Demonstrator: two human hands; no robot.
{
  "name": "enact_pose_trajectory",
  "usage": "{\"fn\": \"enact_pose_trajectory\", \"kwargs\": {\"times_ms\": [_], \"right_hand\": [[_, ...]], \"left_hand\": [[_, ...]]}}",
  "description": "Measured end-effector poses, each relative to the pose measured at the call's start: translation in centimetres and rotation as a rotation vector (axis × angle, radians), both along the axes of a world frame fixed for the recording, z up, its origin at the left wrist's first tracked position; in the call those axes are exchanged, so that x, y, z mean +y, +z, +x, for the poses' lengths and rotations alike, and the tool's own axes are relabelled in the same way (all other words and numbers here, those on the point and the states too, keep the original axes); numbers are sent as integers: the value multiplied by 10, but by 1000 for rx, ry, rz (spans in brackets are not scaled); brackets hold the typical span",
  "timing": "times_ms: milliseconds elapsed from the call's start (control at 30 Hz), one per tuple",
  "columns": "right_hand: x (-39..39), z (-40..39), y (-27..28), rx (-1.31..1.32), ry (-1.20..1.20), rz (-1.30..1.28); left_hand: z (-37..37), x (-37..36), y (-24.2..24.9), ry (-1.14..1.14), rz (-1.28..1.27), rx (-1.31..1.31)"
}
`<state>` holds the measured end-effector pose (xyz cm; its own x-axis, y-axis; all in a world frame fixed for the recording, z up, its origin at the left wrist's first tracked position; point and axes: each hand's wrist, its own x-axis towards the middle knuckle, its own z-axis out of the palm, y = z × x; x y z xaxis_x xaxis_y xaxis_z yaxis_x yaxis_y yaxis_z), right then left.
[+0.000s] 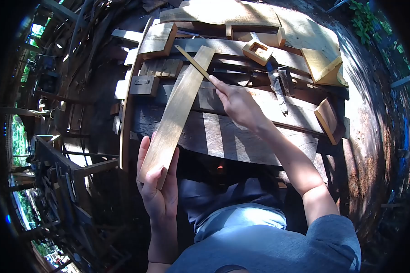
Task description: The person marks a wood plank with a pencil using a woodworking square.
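My left hand [158, 186] is wrapped round the lower end of a long flat wooden board [180, 111], with the thumb on its face. The board slants up and to the right, its far end over the workbench. Between the fingertips of my right hand [234, 100] is a thin wooden stick [191, 61]. That stick lies across the upper part of the board and points to the upper left. Whether it touches the board's face I cannot tell.
On the workbench [241, 141] lie a wooden block with a square hollow [258, 51], a small block [144, 85], angled wooden pieces [323, 68] and a dark tool [278, 91]. A long strip [128, 109] edges the bench's left side.
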<state>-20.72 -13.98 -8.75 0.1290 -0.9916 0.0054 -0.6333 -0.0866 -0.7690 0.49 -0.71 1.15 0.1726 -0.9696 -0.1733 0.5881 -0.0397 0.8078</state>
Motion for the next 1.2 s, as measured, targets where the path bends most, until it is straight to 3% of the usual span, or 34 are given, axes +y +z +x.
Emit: {"fn": "enact_pose_trajectory", "kwargs": {"times_ms": [67, 200, 267, 367, 433, 467, 533, 633, 700, 767, 833, 933, 967, 1033, 1100, 1133, 1167, 1200], "right_hand": [[-22, -8, -10, -123, -35, -3], [-91, -10, -51, -68, -117, -205], [-91, -6, -43, 127, -167, -120], [-39, 6, -11, 54, -97, -68], [14, 15, 42, 86, 35, 218], [28, 17, 34, 90, 36, 222], [45, 17, 20, -65, 112, -73], [-4, 5, 25, 19, -8, 171], [-47, 1, -16, 15, -75, -66], [-51, 2, -23, 25, -77, -163], [-17, 4, 6, 55, -33, 18], [63, 12, 22, 38, 74, 18], [83, 14, 43, 17, 103, 127], [100, 12, 36, 7, 144, -53], [85, 5, 50, 33, 129, 162], [69, 4, 13, -14, 82, -98], [44, 3, 9, -70, 50, -12], [17, 2, -9, -77, -6, -100]], "left_hand": [[1, 0, 1, -17, -10, -7], [0, 1, 0, -2, -12, 7], [-2, 2, -1, 4, -7, 5], [-3, 5, -4, -10, -1, 24], [-3, 6, -4, 9, 12, 22], [-1, 5, -5, 11, 10, 26], [0, 4, -6, 9, 11, 26], [-1, 6, -7, -2, -8, 7], [-3, 8, -9, -17, -12, -8], [-4, 11, -9, 6, -7, -11], [-6, 10, -12, -2, -15, -32], [-4, 12, -12, 6, -1, -25], [-4, 12, -11, -1, 3, -33], [-7, 13, -10, -11, 9, -64], [-10, 14, -10, -11, 7, -74], [-8, 14, -10, -17, 3, -74], [-4, 13, -12, -42, 5, -77], [-1, 13, -14, -62, 8, -84]]}}
